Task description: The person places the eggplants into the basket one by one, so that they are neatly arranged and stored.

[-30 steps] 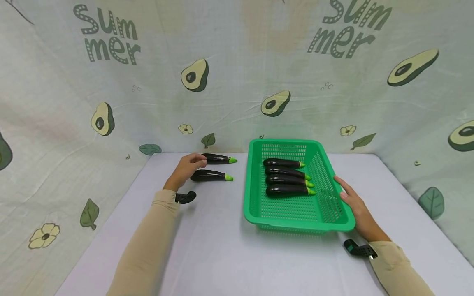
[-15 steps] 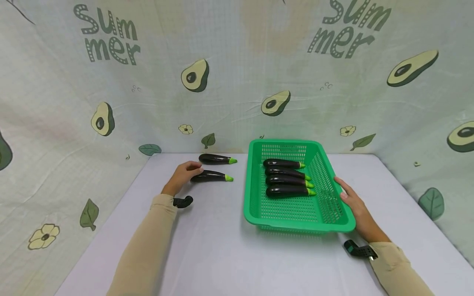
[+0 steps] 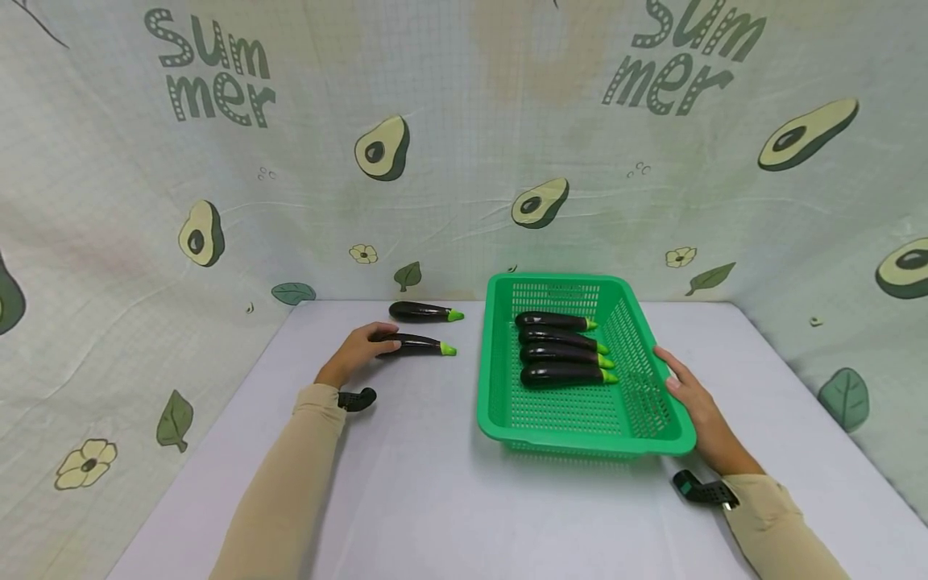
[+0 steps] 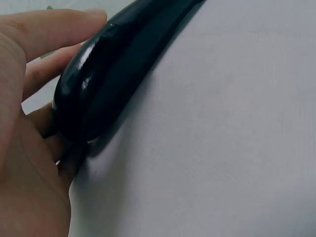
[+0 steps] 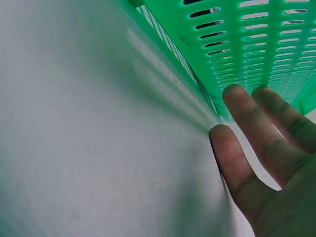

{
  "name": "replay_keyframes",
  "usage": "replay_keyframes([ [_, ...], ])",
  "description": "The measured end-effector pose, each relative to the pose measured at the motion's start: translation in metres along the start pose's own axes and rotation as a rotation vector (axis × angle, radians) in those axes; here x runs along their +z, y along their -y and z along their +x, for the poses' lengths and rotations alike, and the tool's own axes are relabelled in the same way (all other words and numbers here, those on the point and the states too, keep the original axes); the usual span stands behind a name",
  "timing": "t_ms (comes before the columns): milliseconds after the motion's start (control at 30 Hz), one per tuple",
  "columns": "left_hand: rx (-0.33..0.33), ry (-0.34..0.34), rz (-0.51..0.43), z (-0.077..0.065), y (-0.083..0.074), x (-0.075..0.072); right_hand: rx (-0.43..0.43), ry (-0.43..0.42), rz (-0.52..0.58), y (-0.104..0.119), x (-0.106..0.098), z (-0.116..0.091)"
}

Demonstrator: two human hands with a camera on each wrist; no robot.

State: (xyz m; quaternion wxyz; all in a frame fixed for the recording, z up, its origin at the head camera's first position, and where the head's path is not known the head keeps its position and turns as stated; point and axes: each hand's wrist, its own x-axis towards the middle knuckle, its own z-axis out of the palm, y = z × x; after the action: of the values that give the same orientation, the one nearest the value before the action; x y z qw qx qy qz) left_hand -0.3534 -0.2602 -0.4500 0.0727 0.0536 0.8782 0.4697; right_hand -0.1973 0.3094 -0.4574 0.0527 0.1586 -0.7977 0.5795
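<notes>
In the head view, my left hand (image 3: 360,350) holds the thick end of the nearer of two dark, glossy eggplants on the left. The left wrist view shows the thumb on one side of this eggplant (image 4: 106,74) and the fingers around its other side and end. Just behind it lies the second loose eggplant (image 3: 419,312). A green perforated basket (image 3: 500,419) stands to the right with several eggplants (image 3: 554,353) lined up inside, green stems to the right. My right hand (image 3: 698,401) is at the basket's right rim, its straight fingers (image 5: 244,106) touching the outer wall.
A white cloth covers the table (image 3: 435,499). Close behind the basket and the loose eggplants hangs a printed curtain (image 3: 449,161) with avocados and lettering, which also runs along both sides. Each wrist wears a black strapped camera.
My left hand has come down and toward me from the far loose eggplant to the nearer one, and its fingers have closed around the thick end. The right hand and basket have stayed put.
</notes>
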Motion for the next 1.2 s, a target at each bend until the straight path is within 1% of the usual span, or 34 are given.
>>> replay_keyframes([
  [200,0.038,-0.006,-0.017,0.000,0.008,0.002,0.000,-0.004,-0.008,-0.001,0.000,-0.001],
  [267,0.051,-0.011,-0.021,0.000,0.008,0.003,-0.002,-0.005,-0.014,0.000,-0.001,-0.001],
  [400,0.068,-0.030,0.004,-0.002,0.006,0.007,-0.004,-0.007,-0.016,0.001,-0.002,-0.001],
  [533,0.060,-0.055,0.025,-0.006,0.006,0.010,0.000,-0.002,-0.010,0.000,-0.002,-0.001],
  [633,0.056,-0.069,0.022,-0.007,0.007,0.011,0.003,0.001,-0.005,-0.001,-0.002,0.000],
  [833,0.049,-0.100,0.021,-0.005,0.011,0.014,0.007,0.001,-0.005,-0.004,-0.001,0.000],
  [1033,0.044,-0.118,0.028,-0.008,0.010,0.016,0.002,-0.005,-0.021,-0.003,-0.001,0.000],
  [1200,0.058,-0.123,0.027,-0.010,0.009,0.016,0.000,-0.006,-0.021,-0.001,-0.001,-0.001],
])
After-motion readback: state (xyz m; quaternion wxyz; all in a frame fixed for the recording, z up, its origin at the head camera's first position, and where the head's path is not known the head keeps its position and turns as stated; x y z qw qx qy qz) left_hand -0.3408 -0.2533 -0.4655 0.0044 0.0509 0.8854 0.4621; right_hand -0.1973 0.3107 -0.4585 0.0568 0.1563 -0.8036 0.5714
